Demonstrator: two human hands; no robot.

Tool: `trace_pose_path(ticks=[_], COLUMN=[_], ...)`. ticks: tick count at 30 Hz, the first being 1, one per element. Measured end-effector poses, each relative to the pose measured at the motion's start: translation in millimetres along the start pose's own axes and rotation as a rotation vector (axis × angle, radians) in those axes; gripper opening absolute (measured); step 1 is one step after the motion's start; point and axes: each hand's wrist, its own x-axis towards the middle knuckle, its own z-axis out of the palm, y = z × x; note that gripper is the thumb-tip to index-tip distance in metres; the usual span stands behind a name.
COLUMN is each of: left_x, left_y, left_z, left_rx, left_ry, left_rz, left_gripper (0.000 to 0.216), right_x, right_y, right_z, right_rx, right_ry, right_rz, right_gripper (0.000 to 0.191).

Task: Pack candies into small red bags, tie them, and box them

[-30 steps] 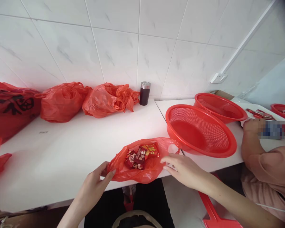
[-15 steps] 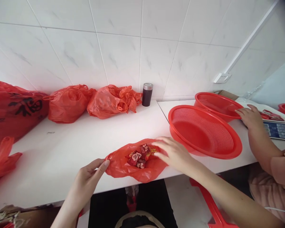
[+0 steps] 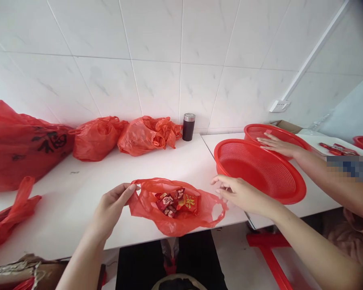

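Note:
A small red plastic bag [image 3: 175, 219] lies open at the front edge of the white table [image 3: 78, 201]. Several red-wrapped candies [image 3: 177, 200] sit inside it. My left hand [image 3: 113, 205] pinches the bag's left rim and holds it up. My right hand [image 3: 238, 193] hovers just right of the bag, above its handle loop, with fingers loosely apart and nothing in them. Behind that hand stands a large red colander [image 3: 260, 171].
Another person's hand [image 3: 278, 146] rests on a second red colander [image 3: 275, 133] at the back right. Along the tiled wall stand two tied red bags [image 3: 124, 137] and a dark flask [image 3: 188, 126]. At the left sits a big printed red bag [image 3: 21, 145]. A red stool [image 3: 269, 257] is below the table.
My right hand has come out of the bag and moved right. My left hand has lifted the bag's left rim. The other person's hand has shifted onto the far colander.

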Motion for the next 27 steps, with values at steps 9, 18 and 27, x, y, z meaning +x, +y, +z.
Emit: trace_pose_path(ticks=[9, 18, 27], left_x=[-9.7, 12.3, 23.8], left_y=[-19.2, 78.5, 117.4], left_z=[2.0, -20.7, -5.5], left_rx=[0.016, -0.419, -0.291], left_ry=[-0.195, 0.091, -0.047], left_rz=[-0.114, 0.323, 0.352], left_gripper=[0.035, 0.019, 0.018], right_x=[-6.4, 9.9, 47.4], right_y=[17.6, -76.6, -100.7], right_z=[42.7, -90.3, -109.1], right_rx=[-0.155, 0.258, 0.025], right_ry=[-0.191, 0.495, 0.271], right_rz=[-0.049, -0.408, -0.384], right_gripper=[0.026, 0.020, 0.008])
